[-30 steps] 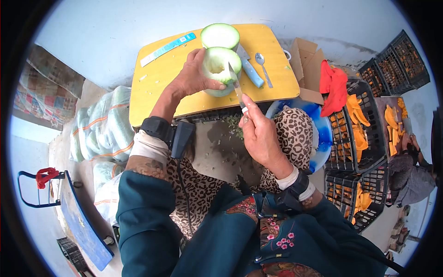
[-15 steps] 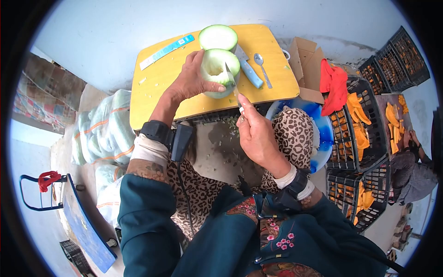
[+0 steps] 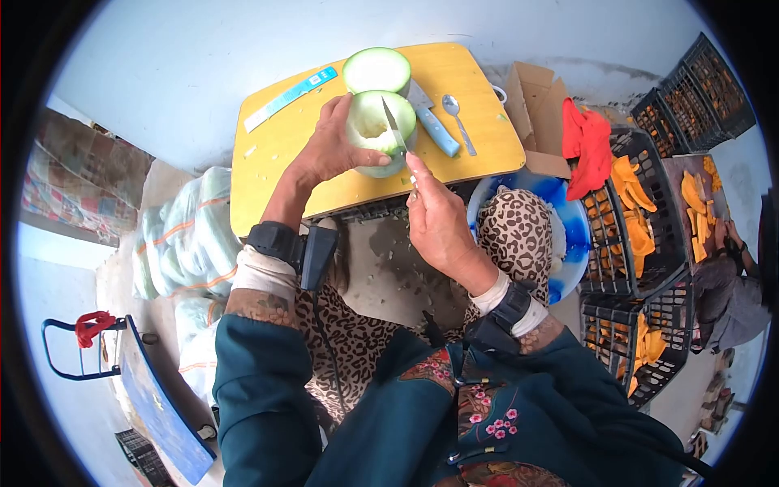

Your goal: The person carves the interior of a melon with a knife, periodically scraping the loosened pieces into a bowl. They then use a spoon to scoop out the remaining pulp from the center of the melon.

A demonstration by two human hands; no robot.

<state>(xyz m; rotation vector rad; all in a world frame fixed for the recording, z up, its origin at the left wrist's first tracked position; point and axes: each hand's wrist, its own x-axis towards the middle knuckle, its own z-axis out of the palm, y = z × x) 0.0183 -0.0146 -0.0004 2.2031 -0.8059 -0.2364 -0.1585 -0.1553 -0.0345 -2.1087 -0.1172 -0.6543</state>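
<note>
Now the knife (image 3: pixel 395 128) blade has gone further over the hollowed melon piece (image 3: pixel 378 130). My right hand (image 3: pixel 436 221) fingers pinch its handle; my left hand (image 3: pixel 329 148) fingers wrap the melon at 9 o'clock, on the yellow table (image 3: pixel 276 162).

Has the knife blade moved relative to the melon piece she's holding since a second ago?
Yes. The knife blade has moved further across the open top of the held melon piece, toward its middle; earlier it sat at the rim on the right hand side.
</note>
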